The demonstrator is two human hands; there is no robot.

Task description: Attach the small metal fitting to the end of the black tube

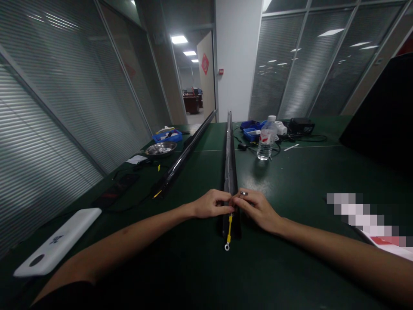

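The left hand [209,204] and right hand [260,211] meet at the near end of the long black bar [229,165], left hand on its left side, right hand on its right. Fingertips are drawn together, gap narrow; the part between them is hidden, so whether either hand pinches anything cannot be told. The bar lies on the green table [300,181] and runs straight away from the grip. Just on the near side of the grip, a yellow lead [230,227] ends in a ring terminal [227,247].

Left of the grip and beyond: a second bar [185,157]; past it, a metal bowl [149,152] containing small white pieces, then a blue tray [176,137] containing white and dark items. Right of the grip and beyond: a capped, upright bottle [265,149], partly filled with clear liquid; just behind it, two blue bins [248,137], the nearer containing a white item.
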